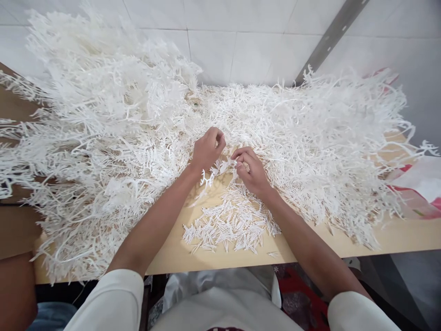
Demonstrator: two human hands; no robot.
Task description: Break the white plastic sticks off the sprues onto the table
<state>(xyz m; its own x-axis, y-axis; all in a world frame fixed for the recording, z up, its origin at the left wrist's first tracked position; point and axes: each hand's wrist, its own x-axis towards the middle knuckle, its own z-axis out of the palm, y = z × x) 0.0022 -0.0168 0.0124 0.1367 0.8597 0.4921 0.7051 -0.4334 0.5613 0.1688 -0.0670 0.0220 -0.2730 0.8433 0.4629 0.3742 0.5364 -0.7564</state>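
Between white heaps (113,115) on the counter (172,263), the right hand (253,173) pinches a white sprig (225,166) beside the curled left hand (208,147).

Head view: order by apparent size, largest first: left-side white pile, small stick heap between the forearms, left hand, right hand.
1. Left-side white pile
2. Small stick heap
3. Left hand, right hand: too alike to rank

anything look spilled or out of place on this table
A few thin white stick-like pieces lie apart from the loose heap of short white sticks, near the front edge of the pale tan tabletop. Being separate, they look like strays; I see no clear damage.
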